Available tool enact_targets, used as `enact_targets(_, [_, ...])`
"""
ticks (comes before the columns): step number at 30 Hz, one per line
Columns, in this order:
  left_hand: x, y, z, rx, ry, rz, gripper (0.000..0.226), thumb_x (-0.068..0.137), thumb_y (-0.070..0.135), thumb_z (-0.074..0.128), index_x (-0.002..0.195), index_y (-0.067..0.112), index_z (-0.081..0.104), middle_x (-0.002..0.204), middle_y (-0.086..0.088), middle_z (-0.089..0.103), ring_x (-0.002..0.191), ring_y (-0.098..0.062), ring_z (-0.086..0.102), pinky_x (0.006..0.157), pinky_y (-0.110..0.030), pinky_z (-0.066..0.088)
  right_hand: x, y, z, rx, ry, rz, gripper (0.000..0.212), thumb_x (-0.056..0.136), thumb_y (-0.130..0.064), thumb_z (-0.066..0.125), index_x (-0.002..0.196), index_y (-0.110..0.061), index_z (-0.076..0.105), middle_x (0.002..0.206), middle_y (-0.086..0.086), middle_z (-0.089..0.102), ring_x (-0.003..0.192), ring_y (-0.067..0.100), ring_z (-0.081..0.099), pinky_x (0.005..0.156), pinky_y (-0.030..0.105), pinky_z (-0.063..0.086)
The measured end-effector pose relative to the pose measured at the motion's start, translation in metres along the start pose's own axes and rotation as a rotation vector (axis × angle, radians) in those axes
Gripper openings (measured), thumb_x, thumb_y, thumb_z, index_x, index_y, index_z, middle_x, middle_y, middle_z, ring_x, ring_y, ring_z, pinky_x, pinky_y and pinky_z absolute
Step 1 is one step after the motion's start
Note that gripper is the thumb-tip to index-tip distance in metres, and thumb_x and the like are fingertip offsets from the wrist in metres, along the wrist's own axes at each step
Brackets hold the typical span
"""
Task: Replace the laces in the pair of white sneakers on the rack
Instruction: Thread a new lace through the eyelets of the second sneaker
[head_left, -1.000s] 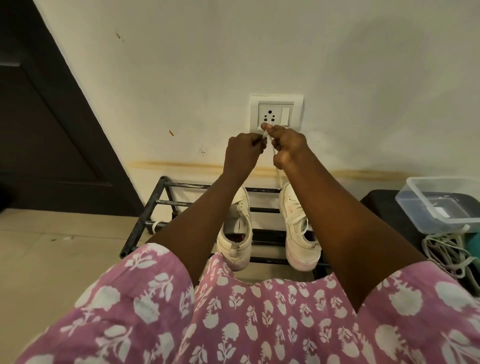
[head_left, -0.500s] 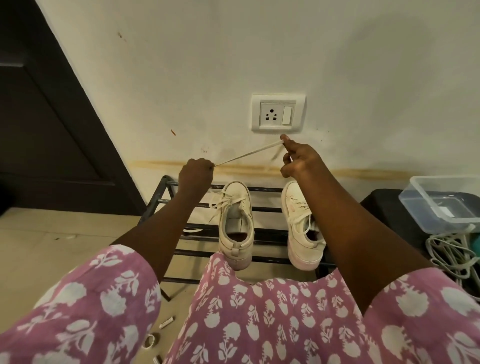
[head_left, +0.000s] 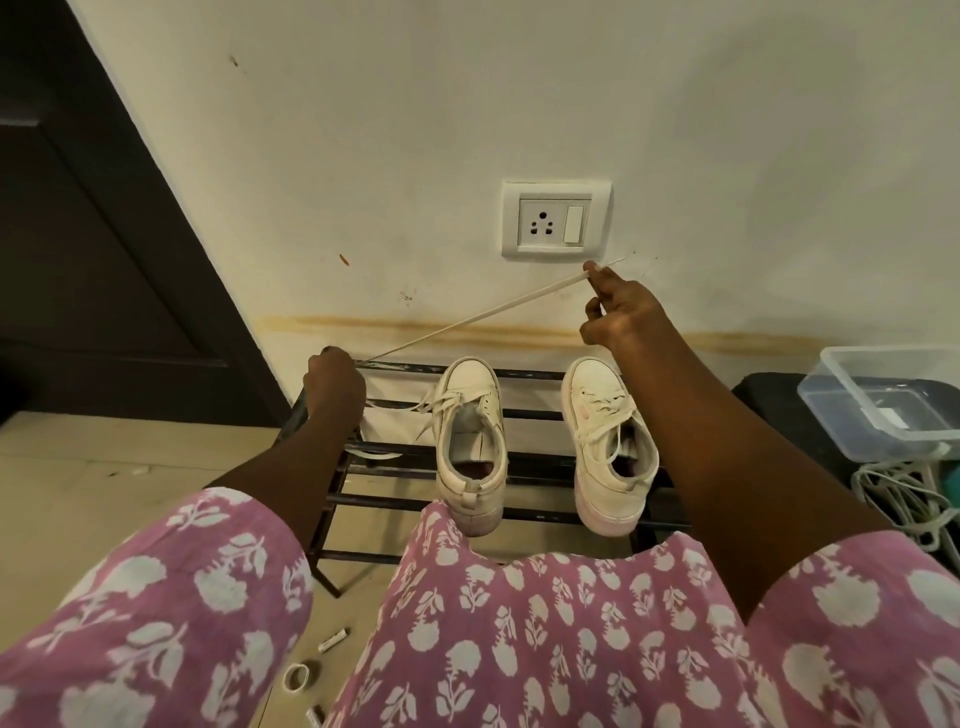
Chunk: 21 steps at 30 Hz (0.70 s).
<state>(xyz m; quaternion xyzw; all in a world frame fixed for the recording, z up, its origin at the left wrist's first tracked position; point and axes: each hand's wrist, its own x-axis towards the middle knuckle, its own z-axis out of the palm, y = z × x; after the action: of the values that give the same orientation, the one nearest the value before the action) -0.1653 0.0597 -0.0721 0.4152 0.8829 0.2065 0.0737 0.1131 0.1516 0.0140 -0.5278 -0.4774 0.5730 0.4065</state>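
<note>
Just above a black rack (head_left: 363, 501) holding two white sneakers (head_left: 470, 441), a white lace (head_left: 467, 323) stretches taut between the hands. The left hand (head_left: 335, 379) is fisted around one end; the right hand (head_left: 621, 314) pinches the other, below a socket (head_left: 556, 221).

A white lace (head_left: 483, 316) is pulled taut between left hand (head_left: 332, 376) and right hand (head_left: 621, 309), above two sneakers (head_left: 472, 447) on the rack (head_left: 530, 470).

Soft, even indoor light, faint shadows (wide-angle bending at the edges), reasonably sharp throughout.
</note>
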Motion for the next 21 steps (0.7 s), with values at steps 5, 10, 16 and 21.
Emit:
enact_targets(5, [0.001, -0.01, 0.003, -0.046, 0.001, -0.087, 0.026, 0.095, 0.001, 0.039, 0.114, -0.008, 0.053, 0.117, -0.027, 0.055, 0.112, -0.038, 0.049, 0.092, -0.043, 0.042, 0.001, -0.008, -0.005, 0.093, 0.057, -0.013, 0.051, 0.088, 0.007, 0.055, 0.135, -0.012, 0.051, 0.108, -0.011, 0.052, 0.068, 0.005, 0.039, 0.071, 0.015, 0.038])
enact_targets(10, [0.002, -0.004, 0.006, -0.009, -0.068, -0.023, 0.028, 0.095, 0.003, 0.042, 0.117, -0.007, 0.056, 0.12, -0.022, 0.057, 0.114, -0.034, 0.052, 0.093, -0.036, 0.041, -0.003, -0.02, 0.01, 0.426, 0.139, 0.121, 0.018, 0.088, -0.002, 0.061, 0.097, -0.018, 0.065, 0.091, -0.005, 0.064, 0.062, 0.007, 0.033, 0.063, 0.021, 0.031])
enact_targets(16, [0.002, 0.045, -0.002, -0.238, -0.078, 0.256, 0.037, 0.09, 0.0, 0.047, 0.124, 0.003, 0.06, 0.13, -0.014, 0.058, 0.123, -0.026, 0.051, 0.105, -0.028, 0.031, -0.01, -0.015, 0.031, 0.138, 0.024, -0.099, 0.028, 0.084, 0.007, 0.059, 0.072, -0.017, 0.057, 0.062, -0.011, 0.067, 0.062, -0.003, 0.058, 0.058, 0.016, 0.035])
enact_targets(21, [-0.015, 0.105, -0.029, -1.013, -0.372, 0.263, 0.028, 0.095, 0.018, 0.052, 0.114, 0.003, 0.065, 0.105, -0.015, 0.069, 0.091, -0.017, 0.067, 0.084, -0.019, 0.051, -0.016, -0.011, 0.051, -0.097, -0.111, -0.299, 0.019, 0.077, 0.01, 0.066, 0.075, -0.008, 0.065, 0.078, -0.003, 0.062, 0.08, 0.007, 0.055, 0.07, 0.013, 0.043])
